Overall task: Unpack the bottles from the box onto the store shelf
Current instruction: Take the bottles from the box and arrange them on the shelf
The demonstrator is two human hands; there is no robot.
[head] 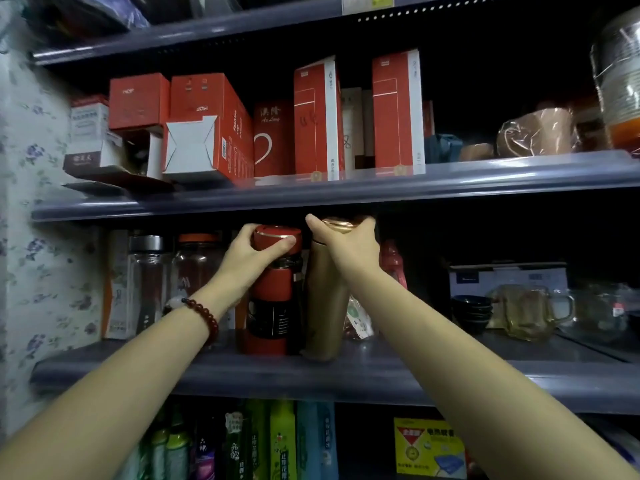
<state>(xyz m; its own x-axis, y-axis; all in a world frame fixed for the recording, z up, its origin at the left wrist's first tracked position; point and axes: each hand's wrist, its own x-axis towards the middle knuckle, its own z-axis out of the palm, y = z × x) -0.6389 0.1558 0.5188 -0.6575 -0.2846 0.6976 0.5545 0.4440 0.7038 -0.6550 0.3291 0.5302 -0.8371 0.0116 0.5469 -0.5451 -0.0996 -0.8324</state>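
Both bottles at centre of frame, standing side by side on middle shelf (346, 379), probably to pack row tight. My left hand (247, 258) curls round cap of red bottle (273, 292), steadying it upright. Right hand (349, 247) wraps top of gold bottle (323, 306), which tilts slightly, base on shelf. Box not in view.

Both my forearms are bare, no sleeves, just my dark red bead bracelet (202, 315) with one pale bead on my left wrist.
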